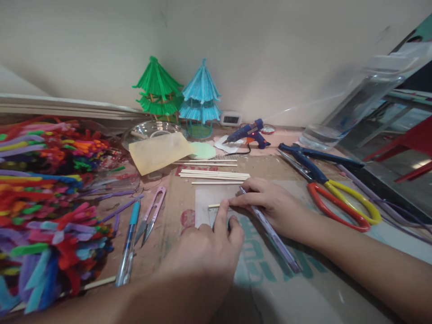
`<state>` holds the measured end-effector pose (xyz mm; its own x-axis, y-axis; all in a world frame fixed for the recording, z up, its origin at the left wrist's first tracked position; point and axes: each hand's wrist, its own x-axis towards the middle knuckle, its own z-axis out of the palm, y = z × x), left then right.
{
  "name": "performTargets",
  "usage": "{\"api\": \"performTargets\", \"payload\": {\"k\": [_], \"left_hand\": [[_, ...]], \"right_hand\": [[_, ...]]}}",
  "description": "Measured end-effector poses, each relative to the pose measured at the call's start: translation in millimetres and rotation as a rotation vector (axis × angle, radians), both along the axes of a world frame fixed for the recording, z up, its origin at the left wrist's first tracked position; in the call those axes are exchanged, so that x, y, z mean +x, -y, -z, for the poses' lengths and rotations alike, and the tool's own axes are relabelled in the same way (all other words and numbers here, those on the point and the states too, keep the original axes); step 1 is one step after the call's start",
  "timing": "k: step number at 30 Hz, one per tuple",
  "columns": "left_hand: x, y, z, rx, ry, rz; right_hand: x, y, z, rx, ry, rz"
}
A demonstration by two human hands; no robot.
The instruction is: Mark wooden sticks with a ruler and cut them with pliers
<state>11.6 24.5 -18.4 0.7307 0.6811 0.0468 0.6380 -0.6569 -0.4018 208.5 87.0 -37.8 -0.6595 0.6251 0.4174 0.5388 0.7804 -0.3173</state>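
Observation:
My right hand (275,204) is closed around a slim purple pen (275,238), its tip pointing away and its body slanting toward me. The fingertips of this hand rest by a thin wooden stick (213,206) on the cardboard. My left hand (212,245) presses its index finger onto the same stick, with the other fingers curled; its thumb is hidden. A clear straight edge, perhaps a ruler (212,217), shows just below the stick, mostly covered by the left hand. Beyond the hands lie several more wooden sticks (214,174), side by side.
Colourful pipe cleaners (50,202) heap at left, beside a blue pen (130,240) and pink thread snips (151,213). Behind stand green (158,85) and blue (201,92) tiered models and a glue gun (248,132). Scissors (337,204), pliers (303,162) and a bottle (351,108) are at right.

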Motion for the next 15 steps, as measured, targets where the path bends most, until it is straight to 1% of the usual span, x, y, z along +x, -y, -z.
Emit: {"api": "performTargets", "payload": {"k": [4, 8, 15], "left_hand": [[0.6, 0.6, -1.6, -0.007, -0.005, 0.001], [3.8, -1.6, -5.5, -0.112, -0.082, -0.045], [6.8, -4.5, -7.1, -0.190, -0.093, -0.087]], "right_hand": [[-0.2, -0.3, -0.3, -0.010, 0.004, -0.005], [-0.6, -0.2, -0.7, -0.020, 0.010, -0.005], [-0.1, -0.5, 0.1, -0.021, 0.016, 0.004]]}}
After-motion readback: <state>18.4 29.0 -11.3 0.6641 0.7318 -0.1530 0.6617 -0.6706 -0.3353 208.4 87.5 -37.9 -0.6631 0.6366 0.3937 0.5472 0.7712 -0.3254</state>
